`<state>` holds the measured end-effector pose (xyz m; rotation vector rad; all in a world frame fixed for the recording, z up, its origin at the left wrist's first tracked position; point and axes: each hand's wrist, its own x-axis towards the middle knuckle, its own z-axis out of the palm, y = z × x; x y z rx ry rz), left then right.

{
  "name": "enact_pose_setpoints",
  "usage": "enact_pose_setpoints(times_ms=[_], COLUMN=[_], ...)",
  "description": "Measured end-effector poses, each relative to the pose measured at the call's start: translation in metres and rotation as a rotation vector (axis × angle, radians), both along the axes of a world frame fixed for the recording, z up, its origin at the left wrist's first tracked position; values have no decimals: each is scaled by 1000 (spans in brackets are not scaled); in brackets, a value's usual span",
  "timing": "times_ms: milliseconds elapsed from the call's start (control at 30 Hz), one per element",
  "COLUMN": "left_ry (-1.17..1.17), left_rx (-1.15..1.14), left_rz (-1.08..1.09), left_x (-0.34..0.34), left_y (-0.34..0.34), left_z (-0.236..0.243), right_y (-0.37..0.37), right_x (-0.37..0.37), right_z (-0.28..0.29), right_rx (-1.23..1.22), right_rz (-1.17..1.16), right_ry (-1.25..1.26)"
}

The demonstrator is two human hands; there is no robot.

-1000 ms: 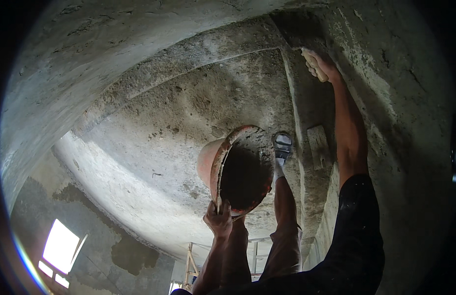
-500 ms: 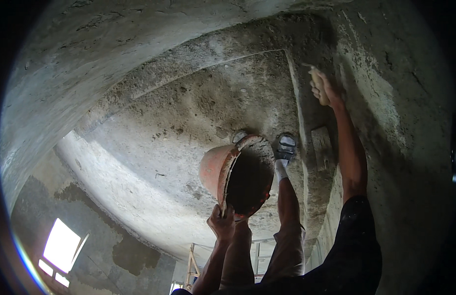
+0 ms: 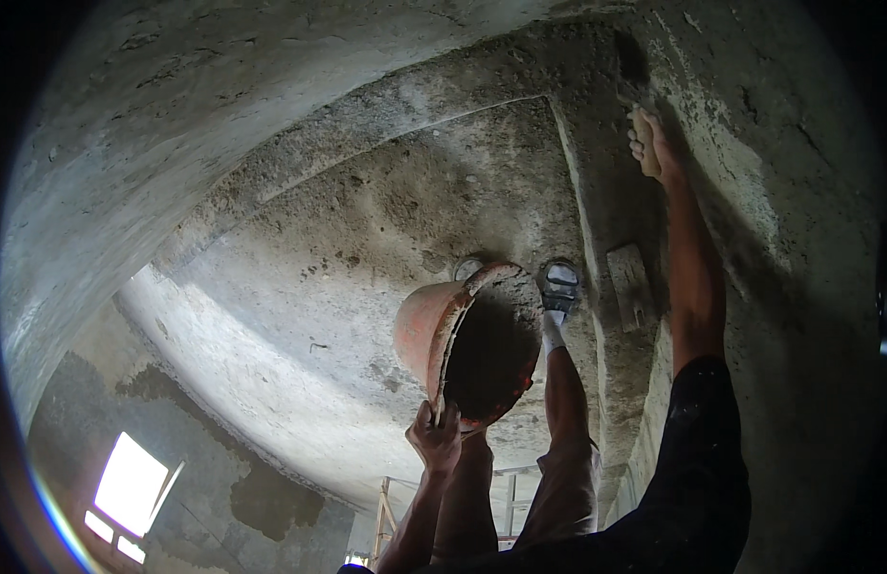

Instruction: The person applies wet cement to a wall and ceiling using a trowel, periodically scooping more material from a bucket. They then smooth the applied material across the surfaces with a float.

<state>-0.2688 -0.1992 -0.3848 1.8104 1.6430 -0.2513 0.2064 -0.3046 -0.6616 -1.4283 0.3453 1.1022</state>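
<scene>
My left hand (image 3: 434, 438) grips the near rim of a reddish, mortar-crusted bucket (image 3: 426, 335), which is tilted so its dark mouth faces right. What lies inside the bucket is too dark to make out. At the far right, my outstretched right hand (image 3: 657, 148) is closed around the pale handle of a trowel (image 3: 641, 124). Its thin metal neck points away from me, toward the corner by the right wall; the blade is hard to see against the dark surface.
A rectangular plasterer's float (image 3: 631, 287) lies on the ledge (image 3: 620, 383) beside the right wall (image 3: 740, 182). My feet in dark sandals (image 3: 560, 282) stand on the rough, stained concrete floor (image 3: 367, 210) behind the bucket. A bright window (image 3: 130, 483) is at lower left.
My right hand, with the trowel, has moved a little farther away and to the right. The bucket stays in my left hand, its place nearly the same.
</scene>
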Motion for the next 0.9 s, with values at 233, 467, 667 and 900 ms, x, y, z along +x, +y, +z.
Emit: enact_pose_setpoints(times_ms=[233,467,667,900], left_ry=[-21,2,10,-31], left_rx=[40,25,55,65], left_rz=[-45,-90,-211,-186], left_x=[11,13,21,22], left_y=[-6,-15,-24,-29], left_z=[-2,-7,-9,-9], right_y=[44,5,37,12], right_x=[-15,4,6,20], right_z=[18,1,1,-12], right_rx=[162,11,106,-13], right_rz=[297,96,348,254], right_ry=[127,59,109,14])
